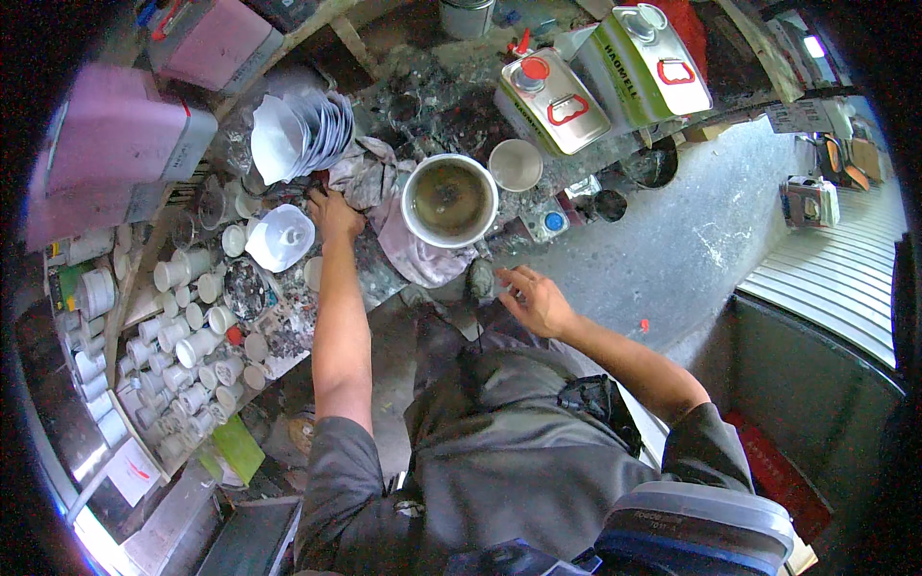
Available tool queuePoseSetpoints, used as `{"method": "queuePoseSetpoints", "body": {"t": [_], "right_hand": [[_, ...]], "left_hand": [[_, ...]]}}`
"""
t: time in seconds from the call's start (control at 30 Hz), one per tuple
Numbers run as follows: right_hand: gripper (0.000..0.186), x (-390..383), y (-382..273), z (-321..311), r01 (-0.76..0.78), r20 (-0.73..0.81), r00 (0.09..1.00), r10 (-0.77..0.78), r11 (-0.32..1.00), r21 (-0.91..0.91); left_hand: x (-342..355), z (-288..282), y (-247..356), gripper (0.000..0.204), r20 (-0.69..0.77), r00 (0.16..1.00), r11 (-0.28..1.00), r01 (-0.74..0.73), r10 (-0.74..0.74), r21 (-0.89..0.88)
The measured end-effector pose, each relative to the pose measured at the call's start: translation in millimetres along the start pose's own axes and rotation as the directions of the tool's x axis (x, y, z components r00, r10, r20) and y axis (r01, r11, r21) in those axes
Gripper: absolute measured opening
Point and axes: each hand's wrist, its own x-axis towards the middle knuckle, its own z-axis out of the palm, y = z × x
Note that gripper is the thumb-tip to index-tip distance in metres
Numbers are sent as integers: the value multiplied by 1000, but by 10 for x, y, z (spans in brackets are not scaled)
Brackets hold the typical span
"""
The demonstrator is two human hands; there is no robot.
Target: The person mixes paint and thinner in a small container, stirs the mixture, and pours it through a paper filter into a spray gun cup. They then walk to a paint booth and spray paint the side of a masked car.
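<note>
My left hand (335,214) reaches onto the cluttered bench, beside a crumpled stained rag (370,178) and a white angular plastic container (281,237). Its fingers are stretched out; their tips lie partly in shadow, and nothing shows in them. Just beyond is a stack of white paper cone strainers (300,137). My right hand (536,301) hovers off the bench's near edge, its fingers apart and loosely bent, empty. Between the hands, a white bucket (449,202) of murky brownish liquid stands on the bench, with a pinkish cloth (413,252) lying against it and hanging toward the edge.
An empty-looking pale tub (516,165) stands right of the bucket, before metal cans with red handles (567,110). Many used cups (197,346) crowd the left. Pink-tinted containers (115,144) stand far left. A black bucket (653,163) sits at right, by the grey floor (691,230).
</note>
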Motion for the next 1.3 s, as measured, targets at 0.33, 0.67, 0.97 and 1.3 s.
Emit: {"method": "queuePoseSetpoints", "body": {"t": [0.33, 0.67, 0.97, 1.3], "right_hand": [[36, 63, -74, 98, 49, -14, 999, -48, 997, 57], [42, 201, 33, 174, 106, -154, 982, -107, 994, -12], [60, 658, 85, 375, 80, -330, 939, -92, 996, -48], [70, 985, 140, 588, 158, -384, 917, -108, 982, 100]], "left_hand": [[-312, 285, 57, 75, -262, 960, 984, -135, 101, -116], [-1899, -385, 45, 93, -89, 979, 972, -194, 183, -133], [-1454, 69, 478, 106, -72, 940, 908, -341, 334, -243], [-2059, -2029, 614, 83, -505, 674, 751, -656, 539, -73]]}}
